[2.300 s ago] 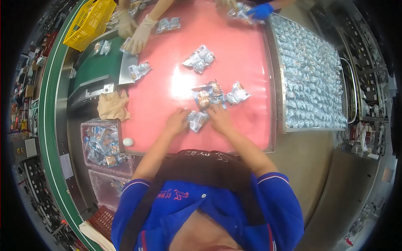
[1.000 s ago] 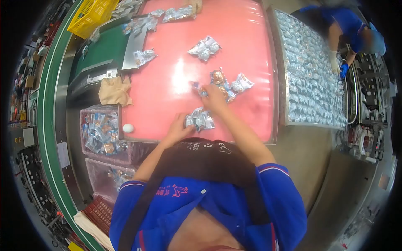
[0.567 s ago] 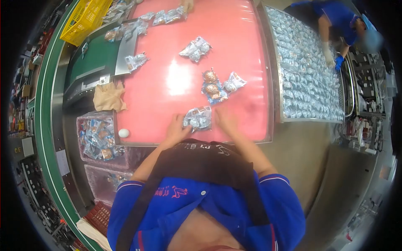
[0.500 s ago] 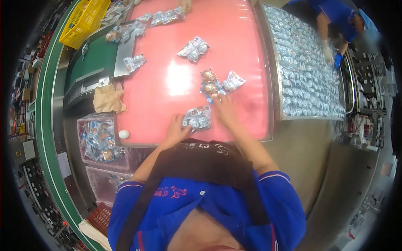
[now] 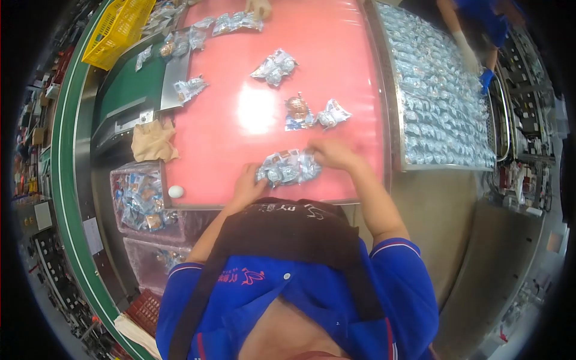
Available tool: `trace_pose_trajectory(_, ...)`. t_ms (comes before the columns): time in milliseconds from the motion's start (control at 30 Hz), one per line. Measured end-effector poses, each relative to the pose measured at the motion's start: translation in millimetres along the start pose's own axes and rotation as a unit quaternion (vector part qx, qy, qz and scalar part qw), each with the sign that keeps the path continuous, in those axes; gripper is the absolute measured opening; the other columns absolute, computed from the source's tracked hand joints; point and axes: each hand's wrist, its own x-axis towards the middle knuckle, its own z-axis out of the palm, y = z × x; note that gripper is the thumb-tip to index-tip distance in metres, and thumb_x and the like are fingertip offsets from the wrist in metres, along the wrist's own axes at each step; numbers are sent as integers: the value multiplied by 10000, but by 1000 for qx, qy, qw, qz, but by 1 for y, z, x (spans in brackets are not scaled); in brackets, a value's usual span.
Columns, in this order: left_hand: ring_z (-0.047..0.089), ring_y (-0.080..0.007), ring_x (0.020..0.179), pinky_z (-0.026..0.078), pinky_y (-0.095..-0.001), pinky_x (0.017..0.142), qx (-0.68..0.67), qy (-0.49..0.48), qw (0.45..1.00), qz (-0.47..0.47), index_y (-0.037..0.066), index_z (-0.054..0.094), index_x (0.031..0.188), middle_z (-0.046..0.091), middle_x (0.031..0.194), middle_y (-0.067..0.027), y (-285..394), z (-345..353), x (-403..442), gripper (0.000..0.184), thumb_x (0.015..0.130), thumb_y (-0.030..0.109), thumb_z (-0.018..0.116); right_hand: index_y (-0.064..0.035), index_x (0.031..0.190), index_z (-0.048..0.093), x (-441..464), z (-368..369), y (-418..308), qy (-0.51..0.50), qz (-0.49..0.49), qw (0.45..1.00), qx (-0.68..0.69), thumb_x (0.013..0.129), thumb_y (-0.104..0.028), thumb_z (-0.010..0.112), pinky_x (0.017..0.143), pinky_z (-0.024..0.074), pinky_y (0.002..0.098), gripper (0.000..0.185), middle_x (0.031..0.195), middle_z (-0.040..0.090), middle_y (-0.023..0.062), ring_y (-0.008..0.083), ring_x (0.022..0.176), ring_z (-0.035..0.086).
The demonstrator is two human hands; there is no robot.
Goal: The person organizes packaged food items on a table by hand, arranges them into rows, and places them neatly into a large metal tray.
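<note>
A small row of clear, blue-printed sealed packets with round lumps inside lies on the pink tabletop close to my body. My left hand grips the row's left end, thumb and fingers around the packet there. Closed on the packet at the right end is my right hand, its fingertips partly hidden. Just beyond lie a packet with a shiny brown round item and a whitish packet. Another packet rests farther up the table.
Right of the table, a metal tray holds dense rows of packets; a person's gloved hand is over it. Another person's hand touches packets at the far edge. At left are a yellow crate, tan cloth, white ball-like object and packet-filled bin.
My right hand has come back toward me from the brown-item packets, and one more packet now sits at the row's right end. My left hand stays at the left end.
</note>
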Motion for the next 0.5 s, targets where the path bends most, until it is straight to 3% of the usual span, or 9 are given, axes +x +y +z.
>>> trace_pose_trajectory(100,566,-385,1109,482,-443,908,18,-10,1000,11,39,522,1274,524,1236,-206,-3,2,5,481,848,212,664,-86,1054,646,14,43,22,-20,28,997,-64,850,-134,533,730,496,486,238,921,700,159,346,885,669)
trace_pose_trajectory(200,568,-386,1101,478,-441,911,35,-4,999,37,35,531,1267,525,1228,-205,2,-5,5,473,845,205,662,-109,1042,656,24,78,37,123,-21,974,-187,849,-171,581,730,482,486,216,1009,680,127,313,941,656)
trace_pose_trajectory(300,569,-378,1091,479,-431,909,7,4,1000,-15,38,529,1275,523,1224,-203,-1,-7,-3,483,843,207,663,-125,1104,653,39,68,49,330,-29,912,-243,845,-216,626,733,471,483,276,1105,634,132,292,961,642)
trace_pose_trajectory(367,567,-369,1093,481,-425,905,-19,-4,999,-37,41,522,1286,520,1232,-202,-2,-7,-5,495,837,192,668,-128,1191,632,38,33,37,376,83,891,-241,829,-230,651,777,488,480,377,1164,604,160,317,984,632)
trace_pose_trajectory(467,563,-361,1102,483,-418,902,-12,-12,999,-38,44,516,1296,520,1239,-200,11,-8,-3,508,827,161,673,-129,1264,594,46,31,86,347,196,916,-54,815,-220,658,844,495,455,463,1180,595,167,335,1019,617)
trace_pose_trajectory(500,562,-359,1105,484,-416,902,-2,-9,999,-34,45,514,1298,521,1242,-199,15,-10,0,512,823,150,674,-129,1268,587,41,25,89,337,147,930,-12,806,-202,661,863,496,445,473,1192,591,165,343,1032,613)
